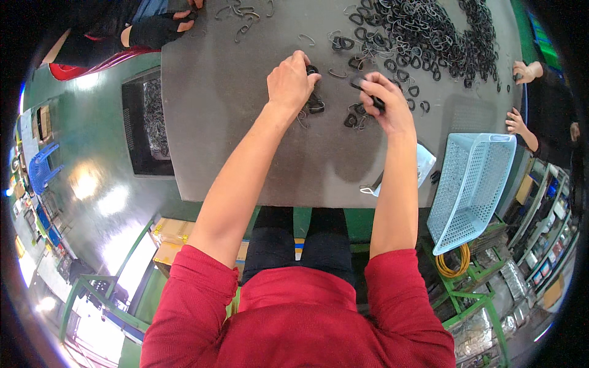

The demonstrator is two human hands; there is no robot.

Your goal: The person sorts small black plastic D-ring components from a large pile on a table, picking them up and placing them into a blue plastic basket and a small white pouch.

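My left hand (291,83) is closed over the grey tabletop (245,159), with black ring-shaped pieces (315,104) at its thumb and just below its fingers. To its right, my right hand (386,101) has its fingers curled round a black ring-shaped piece (377,103). Another dark piece shows blurred at its fingertips. Below the right hand lies a small cluster of black rings and thin wire hooks (354,118). A single curved wire hook (337,73) rests between the hands. Farther off spreads a large pile of black rings and wire hooks (411,30).
A light blue mesh basket (472,184) stands at the table's right edge. A pale blue face mask (423,162) lies behind my right forearm. A co-worker's hands (524,72) are at the right edge; another person's arms (153,30) are at the upper left. A black crate (140,122) stands left.
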